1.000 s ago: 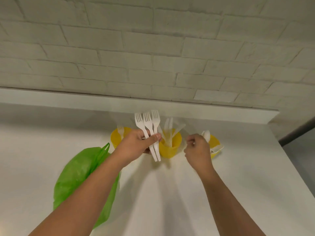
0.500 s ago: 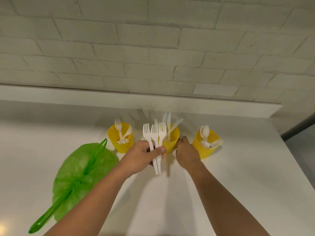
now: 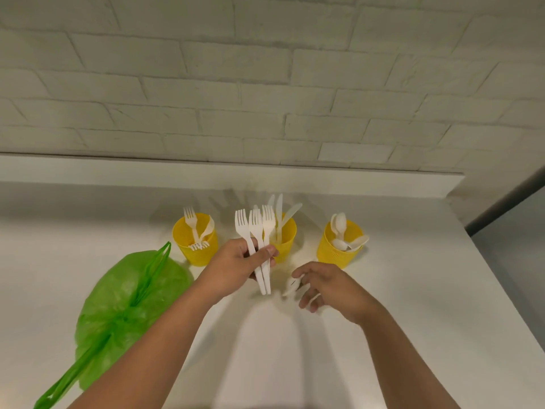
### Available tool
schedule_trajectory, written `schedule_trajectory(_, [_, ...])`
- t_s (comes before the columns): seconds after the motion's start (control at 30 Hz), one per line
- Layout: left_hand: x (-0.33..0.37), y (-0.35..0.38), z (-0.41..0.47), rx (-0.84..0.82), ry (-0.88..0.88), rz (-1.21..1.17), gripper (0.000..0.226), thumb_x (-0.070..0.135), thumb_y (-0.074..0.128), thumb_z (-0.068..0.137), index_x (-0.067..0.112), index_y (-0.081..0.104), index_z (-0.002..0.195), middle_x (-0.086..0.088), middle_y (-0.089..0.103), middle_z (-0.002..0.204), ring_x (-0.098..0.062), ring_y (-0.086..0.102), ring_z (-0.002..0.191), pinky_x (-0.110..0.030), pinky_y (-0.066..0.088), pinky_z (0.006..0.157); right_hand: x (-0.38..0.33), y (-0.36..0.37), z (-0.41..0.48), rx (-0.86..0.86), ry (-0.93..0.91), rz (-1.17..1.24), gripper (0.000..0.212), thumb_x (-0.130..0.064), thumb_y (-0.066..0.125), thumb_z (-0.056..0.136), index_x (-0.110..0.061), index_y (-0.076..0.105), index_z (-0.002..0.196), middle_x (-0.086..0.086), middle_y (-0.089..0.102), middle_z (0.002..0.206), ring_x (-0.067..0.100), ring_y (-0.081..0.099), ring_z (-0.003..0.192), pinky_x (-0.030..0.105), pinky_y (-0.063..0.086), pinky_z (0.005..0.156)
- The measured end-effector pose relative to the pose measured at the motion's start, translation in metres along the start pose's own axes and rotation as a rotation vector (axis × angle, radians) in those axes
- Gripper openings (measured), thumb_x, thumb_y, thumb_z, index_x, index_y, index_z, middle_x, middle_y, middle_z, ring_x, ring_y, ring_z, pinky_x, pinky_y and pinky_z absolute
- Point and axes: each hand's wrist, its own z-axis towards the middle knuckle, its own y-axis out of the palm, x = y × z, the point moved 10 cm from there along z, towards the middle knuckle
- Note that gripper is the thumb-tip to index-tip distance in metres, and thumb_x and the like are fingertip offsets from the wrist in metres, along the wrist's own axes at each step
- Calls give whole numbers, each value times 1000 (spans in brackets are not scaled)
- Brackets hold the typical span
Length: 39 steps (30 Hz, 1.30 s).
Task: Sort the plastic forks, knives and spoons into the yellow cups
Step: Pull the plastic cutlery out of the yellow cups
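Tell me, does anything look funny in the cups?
Yes: in the left yellow cup, one fork stands tines up while another fork shows its tines low at the front rim. A rounded white piece beside them might be a spoon.

I am watching the right grip (image 3: 327, 287) coming away from the right cup (image 3: 339, 252), where it was holding a spoon (image 3: 340, 223) a second ago. Having dipped to the foot of the middle cup (image 3: 287, 234) half a second back, it is now drawing toward me over the counter (image 3: 413, 290), fingers curling round a blurred white piece (image 3: 292, 288) whose kind I am not making out. The left grip (image 3: 236, 261) is sliding its three forks (image 3: 256, 228) off the left cup (image 3: 194, 249), which is now showing in full, and is holding them before the middle cup's left side.
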Motion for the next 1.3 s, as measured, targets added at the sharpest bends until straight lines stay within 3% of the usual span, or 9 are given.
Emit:
schedule_trajectory(0.17, [3, -16, 3, 67, 21, -95, 19, 21, 64, 101, 8, 77, 98, -12, 79, 90, -19, 76, 88, -33, 61, 74, -84, -37, -44, 151, -368, -3, 23, 16, 56, 92, 1, 67, 106, 18, 74, 84, 26, 62, 55, 28, 46, 46])
schedule_trajectory(0.27, [9, -11, 3, 53, 35, -94, 18, 21, 65, 100, 9, 78, 97, -11, 78, 88, -20, 76, 87, -35, 62, 77, -120, -89, -62, 459, -508, 65, 8, -10, 71, 94, -9, 77, 100, 8, 57, 63, 19, 43, 52, 25, 39, 49])
schedule_trajectory(0.4, [16, -1, 0, 34, 56, -110, 17, 19, 65, 100, 10, 78, 94, -7, 78, 84, -17, 76, 86, -31, 60, 71, -123, -135, -49, 756, -453, -141, 22, -33, 75, 91, -14, 75, 80, 2, 58, 53, 12, 50, 42, 25, 41, 57])
schedule_trajectory(0.63, [19, 2, -3, 55, 93, -71, 16, 22, 67, 99, 13, 79, 93, -7, 78, 84, -16, 76, 80, -26, 59, 68, -100, -133, -2, 786, -304, -563, 18, -28, 73, 90, -11, 75, 88, 2, 72, 81, 25, 68, 82, 25, 38, 68])
schedule_trajectory(0.73, [20, -4, -2, 67, 96, -53, 17, 25, 69, 98, 14, 81, 95, -6, 78, 86, -21, 77, 84, -29, 61, 72, -93, -123, 3, 708, -172, -655, 33, -33, 74, 87, -13, 73, 113, 4, 70, 95, 26, 67, 93, 30, 51, 80])
schedule_trajectory(0.87, [29, -14, 1, 41, 115, -38, 16, 23, 69, 98, 14, 82, 99, -5, 78, 90, -23, 77, 87, -32, 63, 76, -145, -89, -37, 913, -471, -714, 38, -27, 71, 84, -14, 69, 120, 6, 55, 110, 21, 59, 97, 31, 48, 83])
schedule_trajectory(1.07, [52, -41, 9, -11, 170, 206, 14, 11, 66, 99, 10, 79, 93, 1, 77, 79, -9, 72, 75, -24, 58, 70, -174, 55, 7, 108, -513, -566, 21, -25, 68, 94, -40, 63, 81, 0, 58, 92, 3, 50, 67, 20, 41, 68])
schedule_trajectory(1.13, [67, -57, 8, 12, 186, 380, 27, 10, 66, 98, 20, 72, 74, 16, 63, 54, 4, 57, 51, -9, 42, 55, -180, 69, 20, 126, -536, -454, 27, -26, 69, 95, -39, 62, 72, -4, 57, 83, 2, 50, 63, 19, 40, 65])
schedule_trajectory(1.3, [98, -118, 12, 172, 233, 670, 28, 22, 81, 86, 15, 69, 62, 5, 49, 45, -6, 44, 42, -17, 28, 46, -198, 89, 48, 197, -512, -97, 20, -20, 75, 91, -22, 71, 72, 3, 68, 84, 12, 66, 63, 27, 54, 61])
